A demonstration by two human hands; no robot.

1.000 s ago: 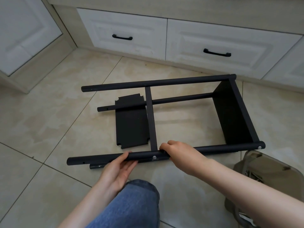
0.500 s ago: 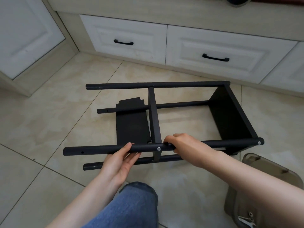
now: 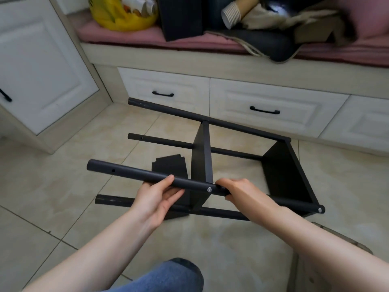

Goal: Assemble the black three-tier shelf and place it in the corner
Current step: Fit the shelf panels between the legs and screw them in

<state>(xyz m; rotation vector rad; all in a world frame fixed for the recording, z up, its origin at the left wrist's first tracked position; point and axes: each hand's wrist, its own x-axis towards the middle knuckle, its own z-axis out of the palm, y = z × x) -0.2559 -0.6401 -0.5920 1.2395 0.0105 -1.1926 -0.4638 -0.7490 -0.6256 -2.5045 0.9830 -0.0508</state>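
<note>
Half-built black shelf frame [image 3: 202, 157], tipped on its side over the tiled floor [image 3: 63, 186], with two tiers fitted and a third panel [image 3: 168, 167] loose beneath. Held by the near upper pole [image 3: 126, 173]: left hand [image 3: 160, 194] wrapped around it, right hand [image 3: 240, 191] curled over it. Probably light and stiff, yet liable to rack at the open pole ends; best gripped close to the fitted tiers. Hard to tell any floor contact at the lower pole [image 3: 113, 201].

The shelf [image 3: 282, 173] lies on the floor [image 3: 63, 186] in the middle of the frame. The left hand [image 3: 160, 197] and the right hand [image 3: 242, 192] hold its near pole [image 3: 130, 172]. A loose board [image 3: 168, 167] lies just behind the left hand. Drawers [image 3: 273, 102] are behind the shelf, with a bag [image 3: 117, 15] and cups [image 3: 231, 13] at the top.
</note>
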